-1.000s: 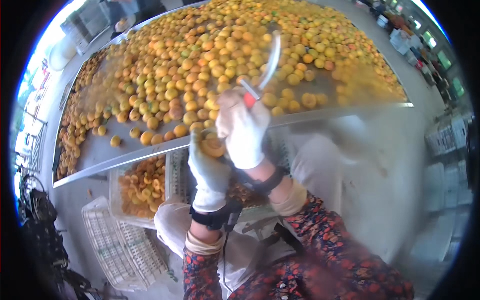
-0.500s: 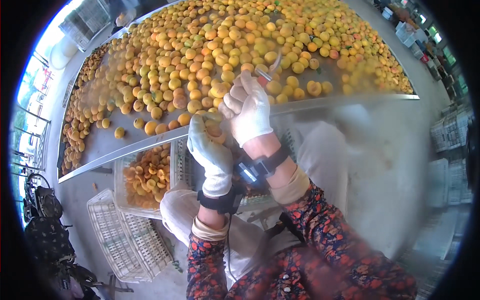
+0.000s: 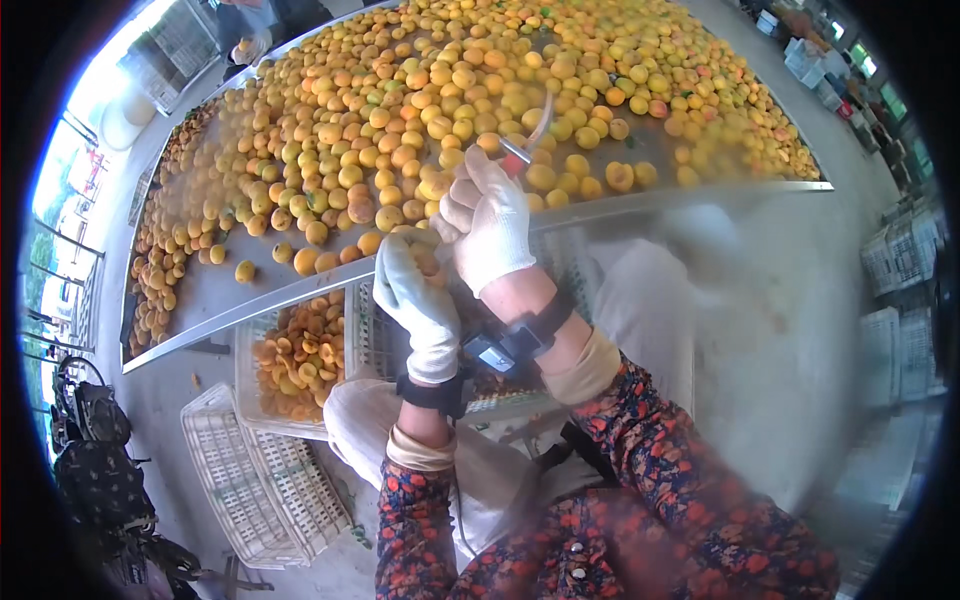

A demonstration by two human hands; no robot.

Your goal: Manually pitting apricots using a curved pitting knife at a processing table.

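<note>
Both hands work close together at the near edge of the tabletop (image 3: 640, 205), a long metal surface heaped with small orange-yellow apricots (image 3: 400, 130). The left hand (image 3: 415, 295), in a white knit glove, is curled shut around one apricot (image 3: 425, 262), holding it just over the metal rim. The right hand (image 3: 490, 225), gloved the same way, is closed around the red handle of a small knife (image 3: 525, 145), whose thin curved blade points up and away over the pile. The two hands are touching or nearly so; I cannot tell whether the blade has met the fruit. Below the rim, at the person's left, a white slatted crate (image 3: 255, 385) holds fruit that looks already cut, and another white crate (image 3: 255, 490) lies on the floor beside it. It looks to me like the cutting step of one fruit among many: the apricot is held ready and the knife is raised clear of it. The next move would call for bringing the blade down to the held fruit with the gloved fingers kept clear of the edge, a tight job given how close the hands sit.
</note>
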